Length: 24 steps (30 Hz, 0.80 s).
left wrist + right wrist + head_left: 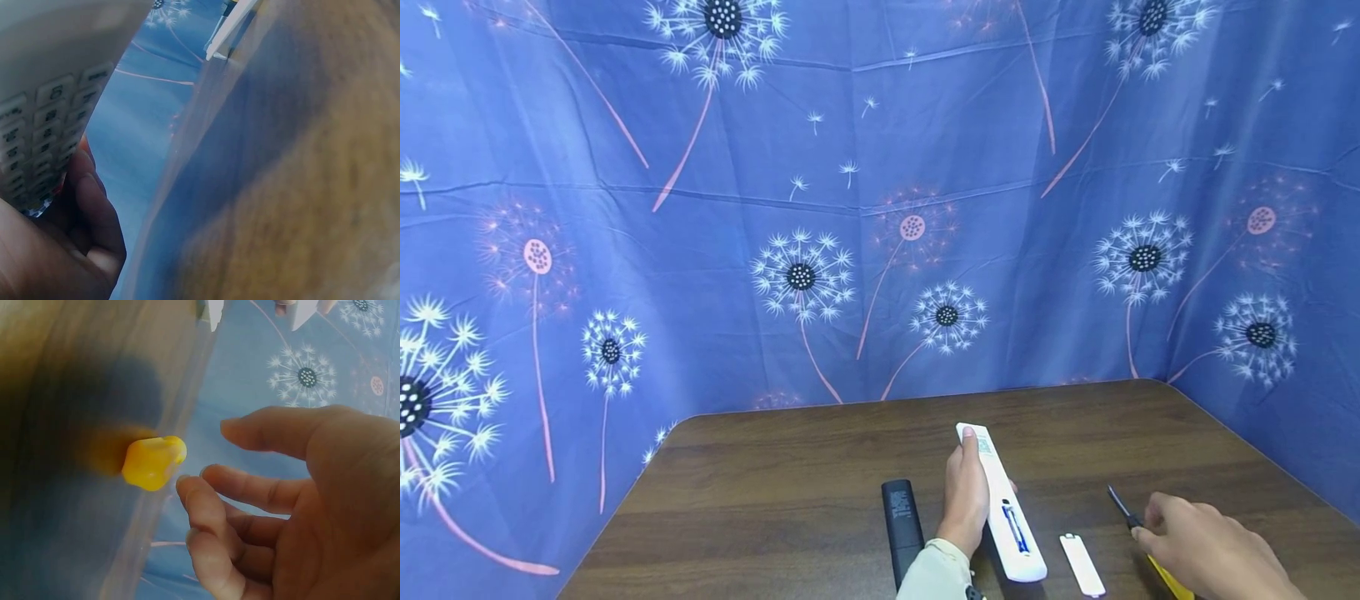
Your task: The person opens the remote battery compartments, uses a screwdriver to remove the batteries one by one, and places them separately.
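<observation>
The left grip (967, 497) clasps a long white plastic remote control (998, 490); at right, the loosely spread right grip (1213, 543) hovers near a yellow-handled metal screwdriver (150, 465).

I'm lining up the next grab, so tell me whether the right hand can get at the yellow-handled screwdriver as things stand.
Probably yes: the right hand holds nothing and hovers close to the yellow-handled screwdriver, with nothing visible between them.

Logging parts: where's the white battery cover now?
Head view, lower right: the white battery cover lies on the table, between the white remote and the yellow-handled screwdriver.
</observation>
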Tool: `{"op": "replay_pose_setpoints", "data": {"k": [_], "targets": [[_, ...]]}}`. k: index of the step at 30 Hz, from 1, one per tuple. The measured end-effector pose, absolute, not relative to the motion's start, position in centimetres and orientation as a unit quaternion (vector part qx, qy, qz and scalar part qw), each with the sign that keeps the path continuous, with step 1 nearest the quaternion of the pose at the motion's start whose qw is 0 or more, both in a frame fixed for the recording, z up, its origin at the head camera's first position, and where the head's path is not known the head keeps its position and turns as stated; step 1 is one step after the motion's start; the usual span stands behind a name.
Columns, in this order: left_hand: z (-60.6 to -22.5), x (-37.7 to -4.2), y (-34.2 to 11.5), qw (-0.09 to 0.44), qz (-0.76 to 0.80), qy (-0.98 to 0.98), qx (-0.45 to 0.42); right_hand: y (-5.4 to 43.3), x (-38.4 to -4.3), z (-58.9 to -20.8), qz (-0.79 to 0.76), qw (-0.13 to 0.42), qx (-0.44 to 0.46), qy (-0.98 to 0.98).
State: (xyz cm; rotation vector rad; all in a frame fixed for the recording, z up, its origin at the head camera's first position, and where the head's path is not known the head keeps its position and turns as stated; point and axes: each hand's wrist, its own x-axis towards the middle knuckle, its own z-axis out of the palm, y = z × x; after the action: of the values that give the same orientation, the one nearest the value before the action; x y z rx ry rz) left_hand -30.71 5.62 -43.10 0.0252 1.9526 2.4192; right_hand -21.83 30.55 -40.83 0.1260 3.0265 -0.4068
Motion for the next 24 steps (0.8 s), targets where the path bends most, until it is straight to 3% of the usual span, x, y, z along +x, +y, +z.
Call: {"op": "replay_pose_setpoints", "data": {"k": [24], "targets": [[-42.8,-30.3,5.7,0.036,0.797,0.602,-0.02,30.3,-22.7,-42.2,-0.115,0.021,0.03,0.993]]}}
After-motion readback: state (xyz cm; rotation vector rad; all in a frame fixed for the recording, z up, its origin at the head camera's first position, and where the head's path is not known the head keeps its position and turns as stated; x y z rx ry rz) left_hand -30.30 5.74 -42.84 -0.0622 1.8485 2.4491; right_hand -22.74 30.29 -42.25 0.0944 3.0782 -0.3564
